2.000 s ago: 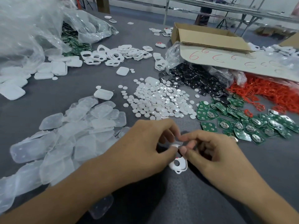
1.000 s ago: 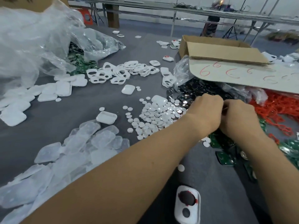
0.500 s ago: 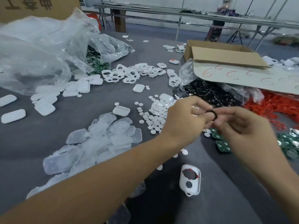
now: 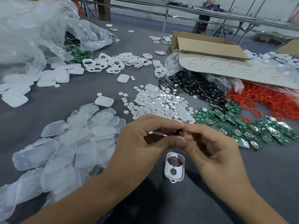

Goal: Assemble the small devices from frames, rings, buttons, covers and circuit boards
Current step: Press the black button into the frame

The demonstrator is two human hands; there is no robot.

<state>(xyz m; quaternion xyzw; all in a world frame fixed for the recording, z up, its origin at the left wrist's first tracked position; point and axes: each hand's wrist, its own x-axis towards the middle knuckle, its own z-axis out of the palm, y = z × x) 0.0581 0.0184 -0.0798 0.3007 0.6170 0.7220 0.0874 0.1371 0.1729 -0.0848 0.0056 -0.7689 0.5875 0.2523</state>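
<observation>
Step in hand: fitting the button into the frame.

Your left hand (image 4: 142, 143) and right hand (image 4: 210, 147) meet fingertip to fingertip. Both grips are curled and pinching one small dark part (image 4: 179, 132). It's blurred, but I'd call it a black button. Something dark also shows under your left fingers; can't tell what.

The white frame (image 4: 174, 167) lies flat on the table (image 4: 258, 183), just below your hands and not touching them. The red ring (image 4: 168, 158) looks seated round its larger opening, and both openings are bare.

Next move, as I read it: turn the part face-down, line it up over the big opening and press it in inside the ring. Steady the frame with one hand or it'll skate. Don't dislodge the ring.

Stock on the grey table:
- translucent covers (image 4: 64, 151) at left
- white discs (image 4: 161, 104) ahead
- black buttons (image 4: 194, 88) beyond them
- red rings (image 4: 267, 97) far right
- circuit boards (image 4: 242, 126) right of your hands
- spare frames (image 4: 116, 62) further back
- cardboard box (image 4: 207, 46) on its side, clear plastic bag (image 4: 32, 29) top left

The room looks like a workshop, with long metal benches along the back.
</observation>
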